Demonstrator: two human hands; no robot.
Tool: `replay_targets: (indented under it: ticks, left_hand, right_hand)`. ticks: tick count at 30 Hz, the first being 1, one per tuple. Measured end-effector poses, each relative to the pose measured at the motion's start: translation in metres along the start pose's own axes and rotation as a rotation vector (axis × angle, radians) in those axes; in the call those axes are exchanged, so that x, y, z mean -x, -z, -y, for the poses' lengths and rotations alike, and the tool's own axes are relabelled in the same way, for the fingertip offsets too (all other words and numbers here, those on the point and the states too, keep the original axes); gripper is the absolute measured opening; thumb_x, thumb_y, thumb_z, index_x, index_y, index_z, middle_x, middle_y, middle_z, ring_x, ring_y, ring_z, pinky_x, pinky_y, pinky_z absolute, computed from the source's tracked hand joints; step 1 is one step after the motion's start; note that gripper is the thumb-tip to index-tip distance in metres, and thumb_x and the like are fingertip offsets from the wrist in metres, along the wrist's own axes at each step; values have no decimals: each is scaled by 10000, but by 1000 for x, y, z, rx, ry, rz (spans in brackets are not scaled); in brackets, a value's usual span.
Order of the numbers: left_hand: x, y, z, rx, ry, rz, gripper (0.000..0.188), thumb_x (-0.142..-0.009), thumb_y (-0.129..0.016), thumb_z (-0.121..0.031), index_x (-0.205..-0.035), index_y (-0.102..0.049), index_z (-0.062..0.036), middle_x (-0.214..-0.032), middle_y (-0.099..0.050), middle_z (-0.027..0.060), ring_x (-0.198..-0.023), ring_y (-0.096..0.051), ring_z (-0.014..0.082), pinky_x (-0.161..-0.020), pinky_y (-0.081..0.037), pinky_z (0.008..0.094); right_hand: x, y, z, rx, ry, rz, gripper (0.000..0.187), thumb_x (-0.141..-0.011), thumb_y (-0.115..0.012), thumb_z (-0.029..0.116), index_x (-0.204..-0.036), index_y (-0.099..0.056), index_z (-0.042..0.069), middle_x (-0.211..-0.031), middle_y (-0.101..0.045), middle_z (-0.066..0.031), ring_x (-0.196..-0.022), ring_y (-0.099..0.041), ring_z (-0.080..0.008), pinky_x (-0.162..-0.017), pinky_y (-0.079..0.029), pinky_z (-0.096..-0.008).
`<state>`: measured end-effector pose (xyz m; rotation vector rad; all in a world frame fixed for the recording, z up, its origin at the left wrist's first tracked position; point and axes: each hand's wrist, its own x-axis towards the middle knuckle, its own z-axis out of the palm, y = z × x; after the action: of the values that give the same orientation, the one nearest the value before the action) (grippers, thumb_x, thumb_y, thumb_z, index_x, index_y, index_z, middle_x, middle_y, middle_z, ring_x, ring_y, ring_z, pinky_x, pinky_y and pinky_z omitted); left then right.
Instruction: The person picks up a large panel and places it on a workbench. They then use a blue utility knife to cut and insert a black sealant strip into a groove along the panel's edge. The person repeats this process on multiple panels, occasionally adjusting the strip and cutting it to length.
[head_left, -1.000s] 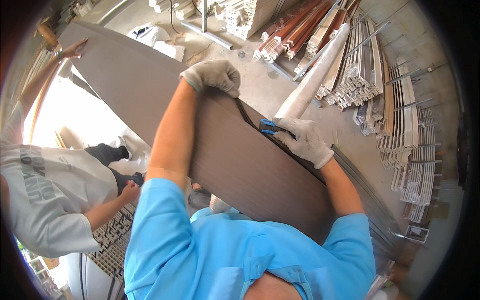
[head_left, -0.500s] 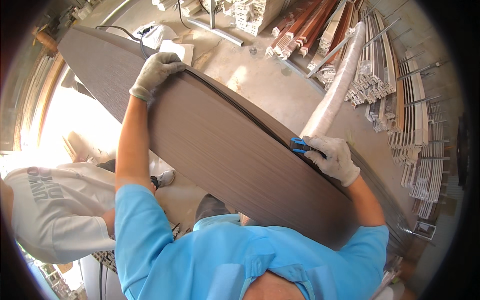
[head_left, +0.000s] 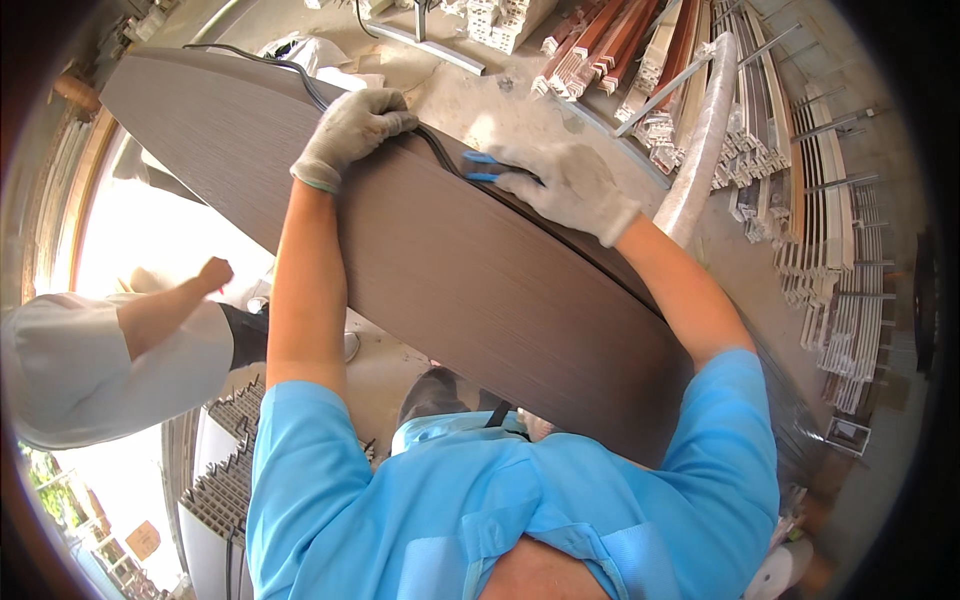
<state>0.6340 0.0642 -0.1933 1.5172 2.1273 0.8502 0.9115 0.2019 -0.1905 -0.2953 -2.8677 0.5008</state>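
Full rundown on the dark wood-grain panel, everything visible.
The dark brown wood-grain panel is long and flat, lying diagonally from upper left to lower right. A black strip runs along its far edge. The gloved left hand presses that edge; the gloved right hand holds a blue tool against it.

One dark brown panel (head_left: 420,260), two gloved hands on its far edge, left (head_left: 350,135) and right (head_left: 570,185), one blue tool (head_left: 482,167), one black strip (head_left: 330,100)

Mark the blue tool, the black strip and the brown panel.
blue tool (head_left: 482,166), head view, on its blue handle.
black strip (head_left: 300,78), head view, on its free run.
brown panel (head_left: 480,300), head view, on its bare face.
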Motion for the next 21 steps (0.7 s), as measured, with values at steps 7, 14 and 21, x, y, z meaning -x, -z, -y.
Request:
replay_targets:
  ticks: [7, 14, 21]
  left_hand:
    - [0, 0, -1, -67, -18, -4, 301, -862, -718, -394, -900, -731, -96, -826, -702, 108, -858, -680, 304, -785, -498, 421]
    - [0, -1, 1, -64, -22, 7, 281, -862, -721, -378, -877, -722, -97, -881, -710, 107, -887, -671, 311, -800, -490, 433]
    - [-4, 16, 5, -9, -126, 111, 236, -879, -727, -316, -925, -731, -84, -875, -720, 102, -847, -671, 265, -792, -504, 384]
  right_hand:
    - [86, 54, 25, -24, -157, -27, 319, -871, -727, 248, -1144, -721, 83, -949, -720, -188, -798, -704, -317, -715, -541, -402]
    - [6, 16, 21, -62, -101, 3, 308, -873, -716, 252, -1144, -734, 105, -872, -718, -184, -772, -700, -349, -704, -538, -416]
    - [-3, 7, 21, -33, -68, -52, 299, -883, -705, 289, -1120, -721, 108, -900, -720, -173, -796, -697, -355, -721, -543, -439]
